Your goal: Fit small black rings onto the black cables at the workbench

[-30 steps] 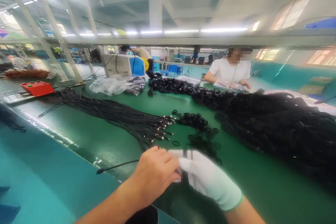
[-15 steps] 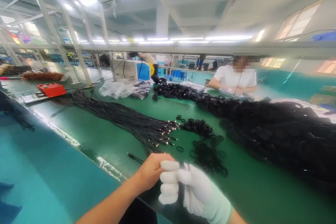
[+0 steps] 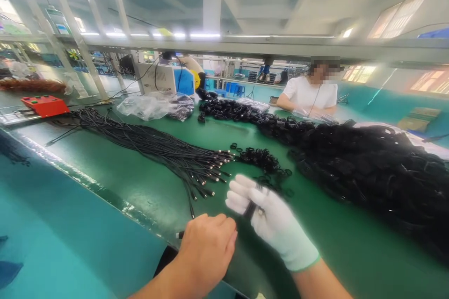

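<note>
Cable: coiled black in gloved right hand, grip closed round it.
Left hand: fist closed on cable's tail end; keep it taut.
Counter: loose cables close by; stay clear.

White knit cloth glove on the right hand; black matt cables with shiny metal tips; desk smooth, glossy green.

Factory assembly line. A long green conveyor belt runs ahead of the hands, bearing bundled black cables and a heap of coiled cables; beyond, a seated co-worker, a red control box, metal racking, strip lights.
</note>
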The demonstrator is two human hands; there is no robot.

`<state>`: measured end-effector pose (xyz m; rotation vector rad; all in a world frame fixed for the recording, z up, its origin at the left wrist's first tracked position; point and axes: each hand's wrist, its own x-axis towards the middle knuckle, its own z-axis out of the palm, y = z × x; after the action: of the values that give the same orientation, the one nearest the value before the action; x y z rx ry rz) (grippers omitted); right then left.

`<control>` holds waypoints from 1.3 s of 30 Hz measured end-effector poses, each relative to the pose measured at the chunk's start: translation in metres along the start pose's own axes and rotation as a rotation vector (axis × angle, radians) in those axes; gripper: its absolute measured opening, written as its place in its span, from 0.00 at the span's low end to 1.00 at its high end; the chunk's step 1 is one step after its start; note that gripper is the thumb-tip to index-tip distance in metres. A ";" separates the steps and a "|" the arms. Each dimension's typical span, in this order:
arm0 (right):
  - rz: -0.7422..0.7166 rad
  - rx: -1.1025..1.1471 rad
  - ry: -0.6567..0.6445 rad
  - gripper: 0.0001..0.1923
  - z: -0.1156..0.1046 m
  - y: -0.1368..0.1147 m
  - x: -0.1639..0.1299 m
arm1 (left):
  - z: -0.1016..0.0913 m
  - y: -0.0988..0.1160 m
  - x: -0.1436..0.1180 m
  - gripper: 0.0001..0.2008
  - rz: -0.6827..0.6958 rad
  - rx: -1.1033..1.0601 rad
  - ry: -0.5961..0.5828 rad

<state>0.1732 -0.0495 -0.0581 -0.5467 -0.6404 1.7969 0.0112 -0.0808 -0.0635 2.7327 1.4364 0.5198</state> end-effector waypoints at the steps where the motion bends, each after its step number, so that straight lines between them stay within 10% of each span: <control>1: 0.018 -0.033 0.014 0.19 0.002 0.002 -0.001 | -0.003 -0.003 0.002 0.11 0.062 0.019 0.055; 8: 0.247 -0.088 -0.261 0.10 0.014 0.017 -0.008 | -0.050 -0.038 0.033 0.11 0.553 0.086 0.062; 16: 0.428 0.028 -0.302 0.16 0.008 0.032 -0.011 | -0.049 -0.056 0.057 0.05 0.522 -0.135 -0.182; 22: 0.470 0.022 -0.277 0.13 0.001 0.035 -0.008 | -0.055 -0.048 0.052 0.07 0.536 -0.058 -0.043; 25: 0.520 0.027 -0.357 0.18 -0.002 0.035 -0.010 | -0.066 -0.043 0.057 0.09 0.551 -0.126 -0.215; 32: 0.544 0.116 -0.393 0.19 0.006 0.030 -0.015 | -0.057 -0.054 0.064 0.05 0.204 -0.768 -0.477; 39: 0.433 0.065 -0.331 0.13 0.008 0.031 -0.012 | -0.020 -0.039 0.028 0.06 -0.187 -1.109 -0.139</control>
<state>0.1495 -0.0699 -0.0716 -0.3625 -0.7225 2.3380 -0.0112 -0.0385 -0.0432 1.6968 0.9085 0.7791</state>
